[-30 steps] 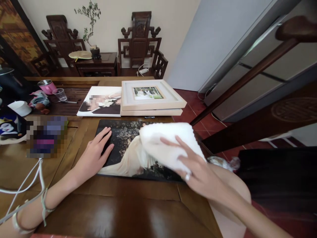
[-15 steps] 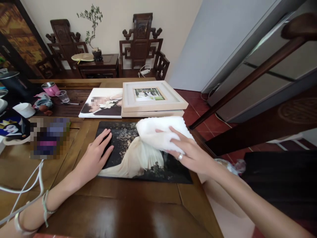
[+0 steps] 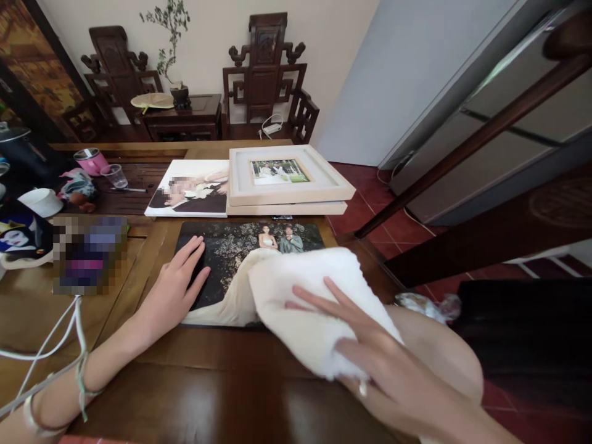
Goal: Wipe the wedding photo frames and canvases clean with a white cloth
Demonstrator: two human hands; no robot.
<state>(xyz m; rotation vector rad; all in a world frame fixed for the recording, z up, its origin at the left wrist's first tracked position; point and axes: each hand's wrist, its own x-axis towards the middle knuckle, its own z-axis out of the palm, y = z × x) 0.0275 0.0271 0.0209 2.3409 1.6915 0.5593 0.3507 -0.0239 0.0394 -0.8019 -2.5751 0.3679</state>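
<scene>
A dark photo panel (image 3: 217, 259) lies flat on the wooden table, showing two people and a long pale gown. On its left edge rests my left hand (image 3: 178, 280), fingers stretched out and holding nothing. My right hand (image 3: 365, 339) grips a folded white towel (image 3: 300, 277), spread over the panel's lower right part and past its front edge. The towel hides that corner of the picture. Slight motion blur softens my right hand.
Behind the panel stand stacked light wooden picture frames (image 3: 291, 197) beside a white-edged photo panel (image 3: 194, 191). To the left are a pink mug (image 3: 91, 161), a clear plastic cup (image 3: 115, 177), a white cup (image 3: 41, 202) and white cables (image 3: 76, 327). A dark wooden chair (image 3: 462, 160) borders the right.
My right hand has drawn the towel toward me and down across the panel, uncovering the two pictured people. My left hand stays at the left edge.
</scene>
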